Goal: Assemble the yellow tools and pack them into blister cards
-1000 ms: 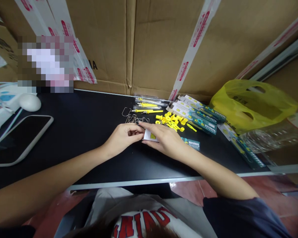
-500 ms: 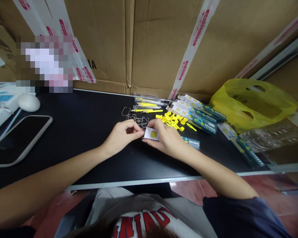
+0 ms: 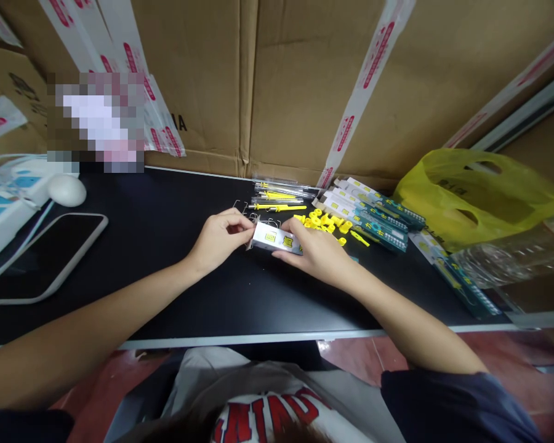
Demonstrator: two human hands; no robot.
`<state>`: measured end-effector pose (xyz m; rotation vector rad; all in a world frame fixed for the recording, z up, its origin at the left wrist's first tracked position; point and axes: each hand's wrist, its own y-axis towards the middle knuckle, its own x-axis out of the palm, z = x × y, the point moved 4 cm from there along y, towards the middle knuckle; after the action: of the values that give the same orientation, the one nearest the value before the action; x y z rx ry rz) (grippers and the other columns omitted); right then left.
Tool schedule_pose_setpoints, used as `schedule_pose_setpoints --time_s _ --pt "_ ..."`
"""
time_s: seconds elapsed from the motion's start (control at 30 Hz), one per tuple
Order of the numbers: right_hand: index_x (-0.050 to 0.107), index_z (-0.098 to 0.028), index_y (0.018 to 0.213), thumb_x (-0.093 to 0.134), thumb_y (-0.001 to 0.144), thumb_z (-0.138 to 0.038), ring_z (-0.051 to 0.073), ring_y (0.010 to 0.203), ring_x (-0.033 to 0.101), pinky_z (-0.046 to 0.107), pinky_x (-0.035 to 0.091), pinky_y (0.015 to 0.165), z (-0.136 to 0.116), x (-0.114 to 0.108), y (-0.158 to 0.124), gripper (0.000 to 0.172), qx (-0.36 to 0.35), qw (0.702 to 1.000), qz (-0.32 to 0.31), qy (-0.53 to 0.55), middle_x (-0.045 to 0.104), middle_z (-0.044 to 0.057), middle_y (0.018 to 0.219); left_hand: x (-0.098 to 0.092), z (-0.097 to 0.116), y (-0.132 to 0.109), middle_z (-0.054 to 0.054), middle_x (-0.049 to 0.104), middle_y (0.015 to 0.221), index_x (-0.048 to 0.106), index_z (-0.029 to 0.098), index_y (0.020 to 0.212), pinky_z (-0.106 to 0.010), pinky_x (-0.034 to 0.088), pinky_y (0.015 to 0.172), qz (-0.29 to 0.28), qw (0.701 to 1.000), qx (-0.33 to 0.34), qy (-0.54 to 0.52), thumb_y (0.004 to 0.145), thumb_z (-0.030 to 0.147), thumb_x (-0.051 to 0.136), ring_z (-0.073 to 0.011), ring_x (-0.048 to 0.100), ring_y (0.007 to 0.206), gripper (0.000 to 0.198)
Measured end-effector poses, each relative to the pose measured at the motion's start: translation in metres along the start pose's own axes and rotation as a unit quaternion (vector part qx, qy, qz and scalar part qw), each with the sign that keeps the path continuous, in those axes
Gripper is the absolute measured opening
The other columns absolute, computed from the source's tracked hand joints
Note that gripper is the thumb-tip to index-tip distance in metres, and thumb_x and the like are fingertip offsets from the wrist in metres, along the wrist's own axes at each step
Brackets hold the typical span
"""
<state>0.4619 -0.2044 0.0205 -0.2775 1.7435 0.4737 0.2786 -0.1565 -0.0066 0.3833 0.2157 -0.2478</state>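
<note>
Both hands meet over the middle of a black table (image 3: 157, 258). My right hand (image 3: 318, 253) grips a small white card package with yellow marks (image 3: 273, 237) from its right side. My left hand (image 3: 219, 237) pinches the package's left end, fingers curled. Just behind the hands lie thin metal wire clips (image 3: 240, 208), a pile of small yellow plastic parts (image 3: 325, 223) and clear sleeves holding yellow tools (image 3: 277, 195). A row of finished white and teal packages (image 3: 373, 215) lies to the right of the pile.
A yellow plastic bag (image 3: 475, 197) and clear plastic wrap (image 3: 512, 258) sit at the right. A phone (image 3: 41, 255), a white mouse (image 3: 67, 189) and a power strip (image 3: 4, 203) are at the left. Taped cardboard boxes (image 3: 295, 86) wall the back.
The package has been lifted and turned, so that more of its length now shows. Both hands have shifted slightly away from me toward the wire clips.
</note>
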Motion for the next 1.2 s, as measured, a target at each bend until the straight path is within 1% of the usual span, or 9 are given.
schedule_pose_setpoints --time_s 0.17,0.27,0.37,0.47,0.57,0.63,0.87,1.0,1.2 --pt "0.048 -0.021 0.109 0.054 0.089 -0.047 0.017 0.065 0.060 0.024 0.038 0.058 0.008 -0.005 0.005 0.034 0.011 0.998 0.012 0.056 0.067 0.006 0.089 -0.003 0.001 0.003 -0.003 0.061 0.082 0.071 0.016 0.083 -0.027 0.046 0.070 -0.013 1.000 0.028 0.004 0.082 0.035 0.060 -0.0149 0.057 0.076 0.022" --pt "0.048 -0.020 0.108 0.052 0.089 -0.048 0.016 0.065 0.057 0.024 0.037 0.058 0.011 -0.007 0.005 0.034 0.011 0.995 0.013 0.094 0.065 0.005 0.089 -0.004 0.004 0.002 -0.003 0.062 0.093 0.067 0.017 0.095 -0.029 0.046 0.079 -0.034 0.995 0.083 0.041 0.075 0.029 0.069 -0.0163 0.058 0.085 0.023" --pt "0.049 -0.019 0.106 0.051 0.090 -0.048 0.015 0.068 0.056 0.024 0.038 0.061 0.012 -0.009 0.005 0.033 -0.009 0.990 0.007 0.138 0.064 0.004 0.089 -0.007 0.003 0.002 -0.004 0.062 0.094 0.063 0.017 0.094 -0.029 0.045 0.084 -0.025 0.992 0.111 0.048 0.075 0.019 0.065 -0.0162 0.059 0.089 0.019" --pt "0.050 -0.019 0.104 0.052 0.089 -0.048 0.014 0.068 0.055 0.024 0.039 0.063 0.012 -0.009 0.005 0.032 -0.028 0.985 0.004 0.168 0.063 0.003 0.089 -0.009 -0.001 0.005 -0.005 0.064 0.099 0.061 0.016 0.104 -0.030 0.045 0.088 -0.029 0.994 0.103 0.019 0.077 0.016 0.061 -0.0171 0.060 0.095 0.028" --pt "0.050 -0.019 0.104 0.054 0.088 -0.046 0.014 0.070 0.055 0.024 0.039 0.064 0.011 -0.007 0.005 0.031 -0.037 0.984 0.003 0.172 0.062 0.002 0.089 -0.006 -0.006 0.005 -0.008 0.064 0.109 0.058 0.016 0.119 -0.033 0.044 0.095 -0.062 0.995 0.078 -0.007 0.079 0.016 0.059 -0.0187 0.060 0.103 0.040" --pt "0.051 -0.019 0.104 0.054 0.088 -0.047 0.014 0.070 0.055 0.024 0.039 0.065 0.010 -0.006 0.005 0.032 -0.039 0.985 0.000 0.170 0.063 0.003 0.088 -0.003 -0.008 0.005 -0.009 0.064 0.113 0.059 0.016 0.117 -0.034 0.044 0.097 -0.079 0.995 0.061 -0.016 0.080 0.018 0.059 -0.0197 0.060 0.105 0.037" --pt "0.051 -0.020 0.103 0.055 0.087 -0.048 0.014 0.072 0.056 0.024 0.039 0.065 0.013 -0.005 0.005 0.032 -0.031 0.985 0.002 0.172 0.063 0.002 0.089 -0.003 -0.004 0.004 -0.005 0.063 0.099 0.057 0.017 0.094 -0.030 0.047 0.089 -0.046 0.995 0.081 -0.022 0.078 0.022 0.064 -0.0164 0.061 0.094 0.018" --pt "0.051 -0.020 0.103 0.054 0.087 -0.048 0.014 0.069 0.055 0.023 0.038 0.063 0.014 -0.005 0.006 0.033 -0.030 0.985 0.011 0.170 0.062 0.002 0.087 -0.004 -0.002 0.001 -0.005 0.061 0.101 0.057 0.019 0.098 -0.029 0.048 0.086 -0.077 0.993 0.088 -0.005 0.082 0.021 0.059 -0.0160 0.061 0.093 0.016" --pt "0.051 -0.019 0.103 0.054 0.087 -0.049 0.014 0.069 0.054 0.023 0.039 0.064 0.013 -0.006 0.005 0.033 -0.035 0.984 0.008 0.174 0.062 0.002 0.087 -0.003 -0.001 0.000 0.001 0.055 0.086 0.054 0.021 0.098 -0.021 0.052 0.060 -0.139 0.989 0.034 -0.050 0.084 0.022 0.057 -0.0078 0.059 0.062 0.014"
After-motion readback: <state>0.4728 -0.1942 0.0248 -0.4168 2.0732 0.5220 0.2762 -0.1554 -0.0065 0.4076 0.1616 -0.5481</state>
